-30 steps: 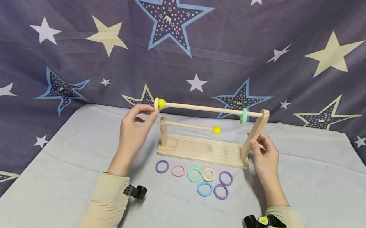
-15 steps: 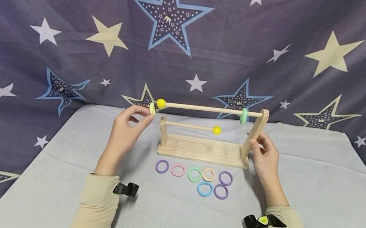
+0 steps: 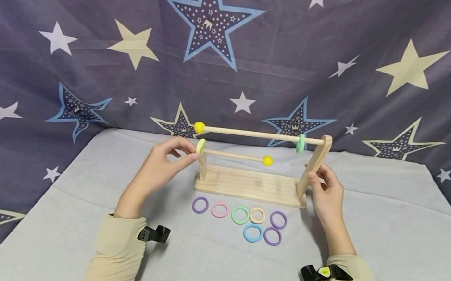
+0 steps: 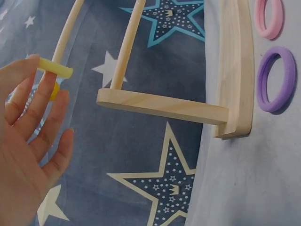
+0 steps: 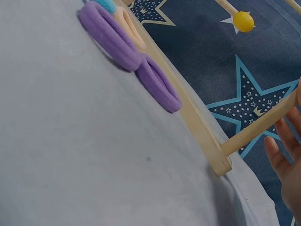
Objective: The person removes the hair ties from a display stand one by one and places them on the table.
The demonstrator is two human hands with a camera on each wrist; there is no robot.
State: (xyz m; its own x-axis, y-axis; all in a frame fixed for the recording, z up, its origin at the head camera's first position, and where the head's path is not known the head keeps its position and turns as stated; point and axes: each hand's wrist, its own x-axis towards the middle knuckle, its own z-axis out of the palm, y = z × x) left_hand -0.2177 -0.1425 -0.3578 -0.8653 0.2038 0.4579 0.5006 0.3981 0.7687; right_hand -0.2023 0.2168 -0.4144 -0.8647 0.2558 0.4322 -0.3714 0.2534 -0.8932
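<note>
My left hand (image 3: 161, 162) pinches a pale yellow ring (image 3: 200, 146) between thumb and fingertips. In the head view the ring overlaps the top of the short left post (image 3: 202, 166) of a wooden ring stand. The stand's long upper rod (image 3: 248, 133) ends in a yellow ball (image 3: 199, 128) above the ring. A mint green ring (image 3: 301, 144) hangs on that rod near the tall right post (image 3: 314, 168). My right hand (image 3: 328, 190) grips this post from its outer side. In the left wrist view the pinched yellow ring (image 4: 60, 70) appears edge-on.
Loose rings lie before the stand's base (image 3: 250, 193): a pink ring (image 3: 219, 217), a green ring (image 3: 233, 214), a peach ring (image 3: 258, 208), a blue ring (image 3: 244, 232) and several purple ones, including a purple ring (image 4: 263, 80). The lower rod (image 3: 232, 155) ends in another yellow ball (image 3: 267, 161).
The yellow ring has come left, away from the upper rod's ball, then down and right to the short post's top with my left hand. My right hand keeps its place on the tall post.
</note>
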